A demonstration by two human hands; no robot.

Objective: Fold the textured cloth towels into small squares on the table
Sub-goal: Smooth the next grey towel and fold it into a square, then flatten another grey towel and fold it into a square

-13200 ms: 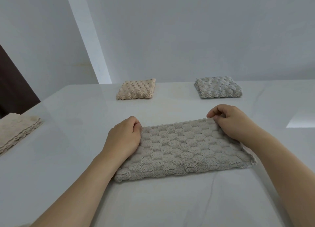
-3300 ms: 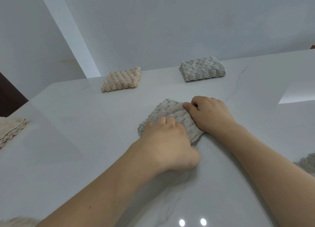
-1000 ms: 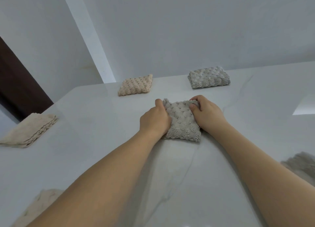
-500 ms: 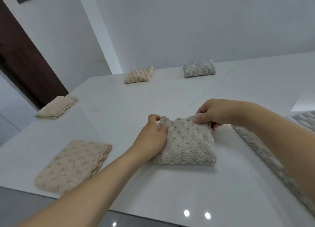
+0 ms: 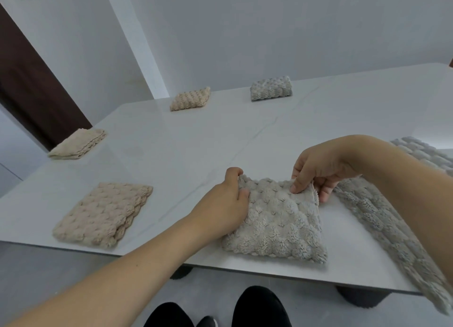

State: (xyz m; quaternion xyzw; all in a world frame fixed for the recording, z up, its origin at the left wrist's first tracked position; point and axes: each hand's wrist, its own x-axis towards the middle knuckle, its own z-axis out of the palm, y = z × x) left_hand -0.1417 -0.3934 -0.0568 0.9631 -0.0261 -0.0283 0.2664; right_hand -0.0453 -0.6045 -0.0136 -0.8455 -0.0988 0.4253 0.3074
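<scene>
While the folded grey towel (image 5: 277, 218) is lying near the front edge of the white bench (image 5: 186, 155), both hands are holding it at its far side. The left hand (image 5: 225, 204) is gripping the far left corner, with its fingers (image 5: 232, 174) curled over the edge and the thumb pressing on the top. The right hand (image 5: 318, 172) is pinching the far right corner, the thumb on the top layer and the other fingers under the edge, so this corner is lifting a little from the bench. The rest of the towel is resting flat, and its near edge is lying close to the bench edge.

Just to the right of it, an unfolded grey towel (image 5: 382, 223) is stretching from under the right forearm and is hanging over the front edge of the bench. On the left side, a folded beige towel (image 5: 103, 214) is sitting near the front edge, and another beige towel (image 5: 78, 144) is lying farther back at the left edge. At the far side of the bench, a small beige square (image 5: 190, 99) and a small grey square (image 5: 270, 88) are lying well apart from each other. Below the bench, two black shoes (image 5: 259, 307) are standing on the grey floor.
</scene>
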